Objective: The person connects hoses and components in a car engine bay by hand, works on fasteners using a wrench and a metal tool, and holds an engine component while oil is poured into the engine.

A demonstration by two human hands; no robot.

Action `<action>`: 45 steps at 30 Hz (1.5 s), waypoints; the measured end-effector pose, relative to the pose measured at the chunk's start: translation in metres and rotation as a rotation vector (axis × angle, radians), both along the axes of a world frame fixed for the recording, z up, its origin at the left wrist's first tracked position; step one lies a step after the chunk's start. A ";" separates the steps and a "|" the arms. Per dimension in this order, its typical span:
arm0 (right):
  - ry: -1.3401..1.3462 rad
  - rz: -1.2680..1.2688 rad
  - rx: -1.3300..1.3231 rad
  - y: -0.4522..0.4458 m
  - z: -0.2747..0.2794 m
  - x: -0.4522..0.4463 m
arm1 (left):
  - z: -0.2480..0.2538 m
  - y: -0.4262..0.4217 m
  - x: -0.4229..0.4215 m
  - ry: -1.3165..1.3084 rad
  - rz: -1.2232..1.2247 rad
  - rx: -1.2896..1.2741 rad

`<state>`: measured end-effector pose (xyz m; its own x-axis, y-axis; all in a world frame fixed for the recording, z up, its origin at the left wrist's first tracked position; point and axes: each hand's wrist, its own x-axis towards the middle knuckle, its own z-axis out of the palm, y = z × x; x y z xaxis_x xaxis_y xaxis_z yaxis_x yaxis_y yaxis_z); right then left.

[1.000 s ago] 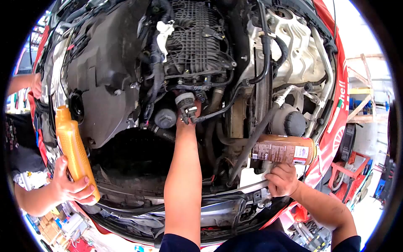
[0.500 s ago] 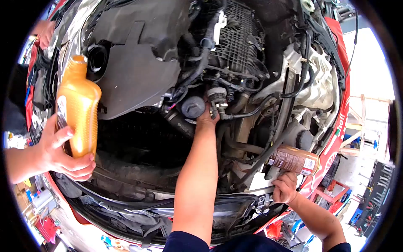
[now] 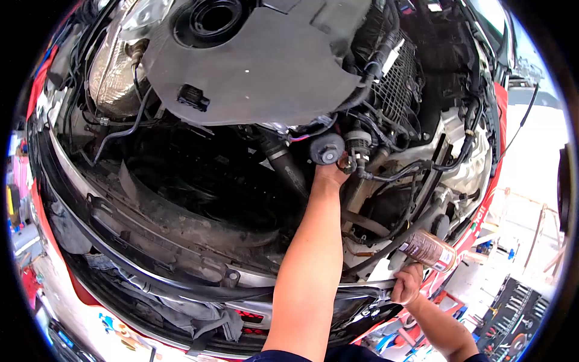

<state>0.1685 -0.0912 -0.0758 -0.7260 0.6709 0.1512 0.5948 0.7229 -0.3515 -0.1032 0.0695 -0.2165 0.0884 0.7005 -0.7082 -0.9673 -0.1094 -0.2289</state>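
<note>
In the head view my left hand (image 3: 332, 172) reaches deep into the engine bay, beside and under a round black filter housing cap (image 3: 327, 149). Most of its fingers are hidden behind the cap and the black hose fitting (image 3: 360, 145) to its right. At the front edge of the bay my right hand (image 3: 408, 283) is closed, knuckles up, next to the front panel. Whatever it may grip there is hidden. A brown spray can (image 3: 428, 250) lies tilted just above this hand; I cannot tell whether they touch.
A large dark engine cover (image 3: 259, 72) with a round opening (image 3: 215, 17) fills the top. Hoses, a ribbed black box (image 3: 398, 78) and a metal heat shield (image 3: 117, 84) surround it. A red fender cover (image 3: 482, 220) drapes the right edge. Tools hang on a board (image 3: 518, 317).
The view has swung left, so the engine parts sit further right. Another person's hand with a golden oil bottle has left the picture. Both my hands stay at about the same spots.
</note>
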 end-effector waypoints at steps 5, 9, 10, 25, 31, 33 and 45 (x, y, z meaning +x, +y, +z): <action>-0.011 -0.013 -0.011 -0.003 0.000 0.003 | -0.035 -0.007 0.013 0.099 -0.034 0.171; 0.001 -0.004 -0.005 -0.001 0.001 -0.004 | -0.089 0.003 0.029 -0.170 0.017 0.223; -0.001 0.000 -0.009 -0.001 0.000 -0.003 | -0.087 0.003 0.023 -0.211 -0.012 0.350; -0.024 0.002 0.032 0.006 0.007 -0.016 | -0.052 0.005 0.015 0.010 -0.018 0.288; -0.016 0.027 0.018 -0.002 -0.002 0.008 | -0.040 0.001 0.010 0.066 -0.016 0.179; -0.001 0.030 0.013 -0.001 0.000 0.004 | -0.047 0.001 0.012 0.121 -0.079 0.158; 0.000 0.016 0.017 0.004 0.005 0.001 | -0.052 -0.025 0.014 -0.297 0.138 0.209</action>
